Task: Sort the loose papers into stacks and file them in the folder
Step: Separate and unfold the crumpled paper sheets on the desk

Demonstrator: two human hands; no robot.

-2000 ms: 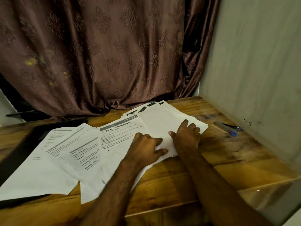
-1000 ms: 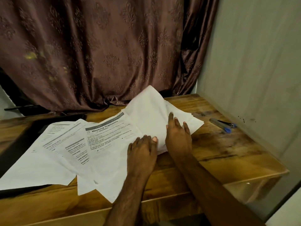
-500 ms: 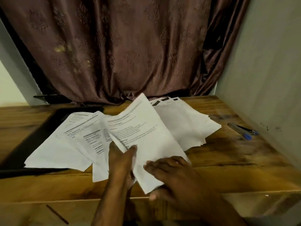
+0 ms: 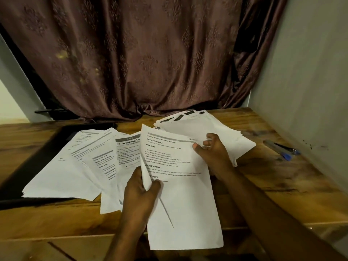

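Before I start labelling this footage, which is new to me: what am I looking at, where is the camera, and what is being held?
There is no machine here. A person works with two bare hands, and the single picture comes from a camera worn on their head, looking forward and down.

The left hand pinches the left edge of a printed sheet, fingers curled round it. The right hand grips the same sheet near its top right corner. The sheet's lower end hangs past the front edge of the wooden table.

On the table, fanned papers lie to the left, partly over a dark flat thing that may be the folder. A thicker paper stack lies behind the right hand. A blue pen lies near the wall, and a brown curtain hangs behind.
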